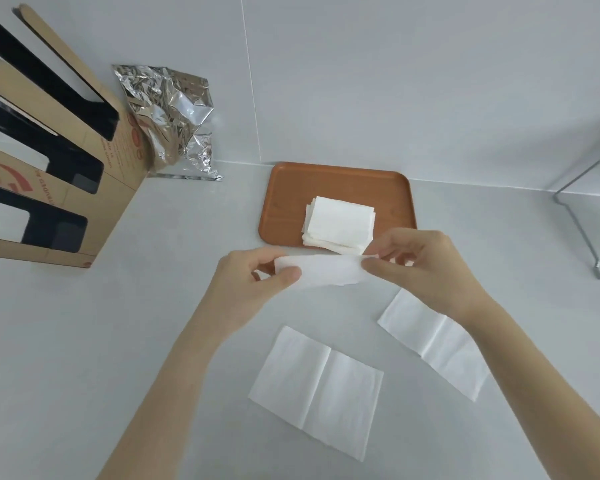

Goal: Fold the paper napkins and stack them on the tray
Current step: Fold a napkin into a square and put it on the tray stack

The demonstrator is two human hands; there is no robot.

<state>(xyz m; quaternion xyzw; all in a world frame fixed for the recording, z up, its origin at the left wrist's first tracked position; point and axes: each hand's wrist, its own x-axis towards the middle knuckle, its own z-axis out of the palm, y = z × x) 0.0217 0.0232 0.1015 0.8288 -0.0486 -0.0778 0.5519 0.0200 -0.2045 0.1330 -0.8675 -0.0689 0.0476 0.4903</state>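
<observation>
Between left hand point(253, 278) and right hand point(420, 268), pinched napkin point(326, 270) before tray point(340, 181).

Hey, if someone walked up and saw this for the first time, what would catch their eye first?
Probably the two hands, left and right, pinching a white napkin between them in mid-air at the centre. Just behind sits the orange tray with a stack of folded napkins. The crumpled silver foil bag glints at the back left against the wall.
</observation>
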